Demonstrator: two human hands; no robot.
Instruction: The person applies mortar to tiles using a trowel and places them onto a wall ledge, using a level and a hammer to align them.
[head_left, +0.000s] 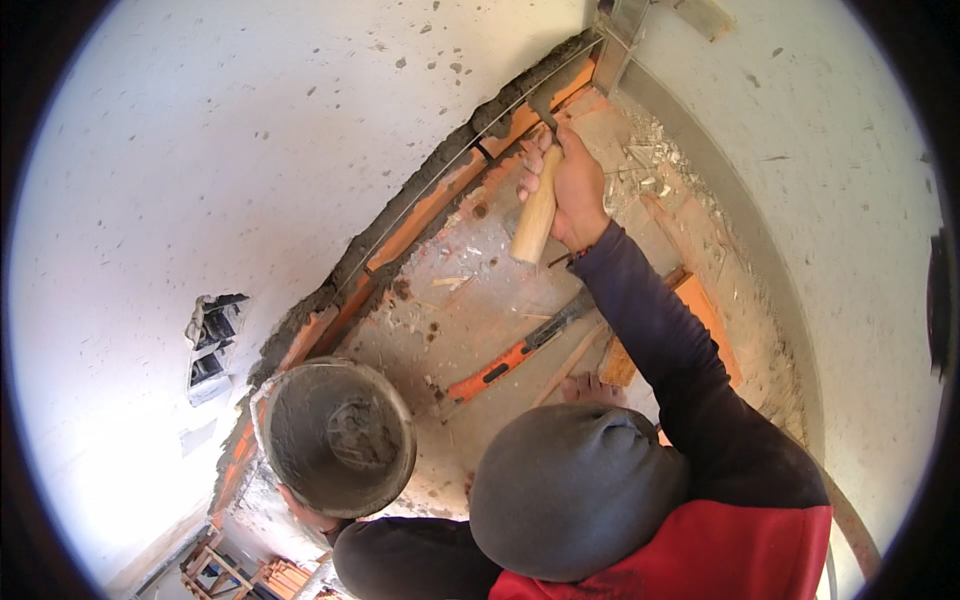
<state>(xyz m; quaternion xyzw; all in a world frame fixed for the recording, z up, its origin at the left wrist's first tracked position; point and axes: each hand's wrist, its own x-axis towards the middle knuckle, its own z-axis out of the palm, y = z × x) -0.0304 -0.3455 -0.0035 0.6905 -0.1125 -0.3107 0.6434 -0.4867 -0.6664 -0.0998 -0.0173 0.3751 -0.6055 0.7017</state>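
My right hand is closed round the wooden handle of a trowel. Its dark metal blade meets the orange bricks laid along the foot of the white wall, near the far corner. Grey mortar lies between that brick row and the wall, and a thin string runs along it. At the lower left, my left hand grips the side of a round bucket, tilted so its mortar-smeared inside shows. The bucket hides most of those fingers.
An orange-and-black level-like tool lies on the dusty floor. Loose orange bricks are right of my forearm. My grey-clad knee rises in front. An electrical box opening breaks the left wall. Rubble lies near the corner.
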